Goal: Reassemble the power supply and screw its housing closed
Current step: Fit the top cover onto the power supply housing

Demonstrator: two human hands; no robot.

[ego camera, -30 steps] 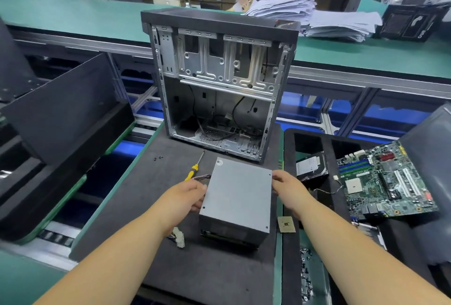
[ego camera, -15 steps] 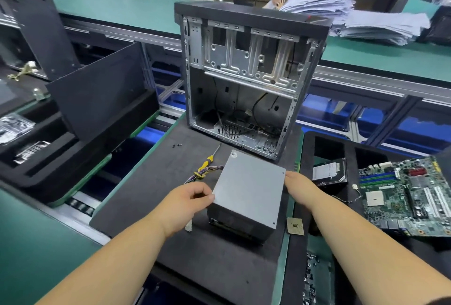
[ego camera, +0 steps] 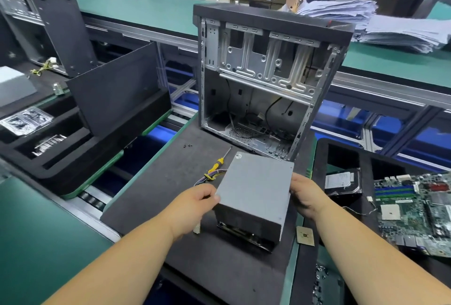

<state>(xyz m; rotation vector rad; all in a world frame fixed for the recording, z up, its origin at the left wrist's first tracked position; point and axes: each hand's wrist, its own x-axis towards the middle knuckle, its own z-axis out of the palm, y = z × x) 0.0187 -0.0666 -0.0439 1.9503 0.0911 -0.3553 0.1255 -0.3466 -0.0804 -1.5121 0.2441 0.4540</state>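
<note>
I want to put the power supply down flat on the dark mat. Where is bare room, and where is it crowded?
Bare mat lies left of the screwdriver and the cable bundle, below the loose screws. More lies near the front edge, below the power supply. It is crowded by the open case and the chip at the right edge.

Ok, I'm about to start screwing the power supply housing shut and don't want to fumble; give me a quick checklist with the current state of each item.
1. Both hands on the housing: left hand and right hand grip opposite sides of the power supply: ok.
2. Cover seated all round: near end looks dark and open: cannot tell.
3. Screwdriver in hand: it lies on the mat beyond the left hand: not ok.
4. Screws at hand: small dark ones lie loose on the mat, farther off: ok.
5. Wire bundle clear of the seam: it trails out left: cannot tell.
</note>
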